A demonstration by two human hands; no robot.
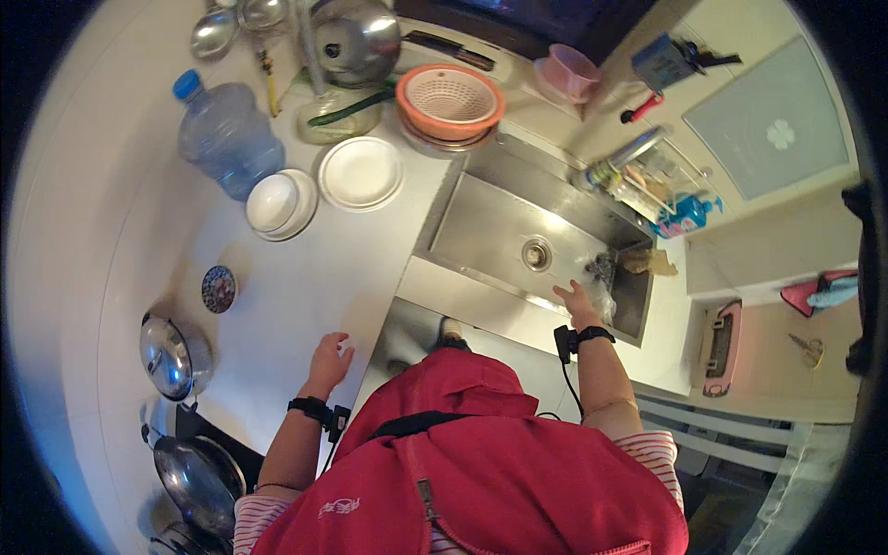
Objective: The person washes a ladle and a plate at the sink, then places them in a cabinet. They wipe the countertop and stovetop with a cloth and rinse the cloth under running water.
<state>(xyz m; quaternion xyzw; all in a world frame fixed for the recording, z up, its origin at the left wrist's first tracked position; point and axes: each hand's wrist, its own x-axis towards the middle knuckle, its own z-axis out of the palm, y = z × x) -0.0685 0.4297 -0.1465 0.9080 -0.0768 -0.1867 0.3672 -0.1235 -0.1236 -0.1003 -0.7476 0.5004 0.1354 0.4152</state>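
Observation:
My left hand [329, 363] is over the white countertop [291, 298] near its front edge, fingers apart, holding nothing. Reaching over the front rim of the steel sink [485, 222], my right hand [574, 302] has its fingers spread and nothing in it. Beside it in the sink's right end lie a clear plastic bag [602, 302] and something dark [598, 267]. White plates [361, 172] are stacked on the counter, next to a white bowl [272, 202] on another dish. An orange basin with a pink colander [449, 100] stands by the sink's back left corner.
A large blue water bottle [232, 139], a small patterned bowl [219, 289] and a lidded steel pot [170, 357] stand along the left. A wok [198, 479] is at lower left. Soap bottles [687, 216] and a wire rack [649, 182] line the sink's far side; scissors [807, 349] lie right.

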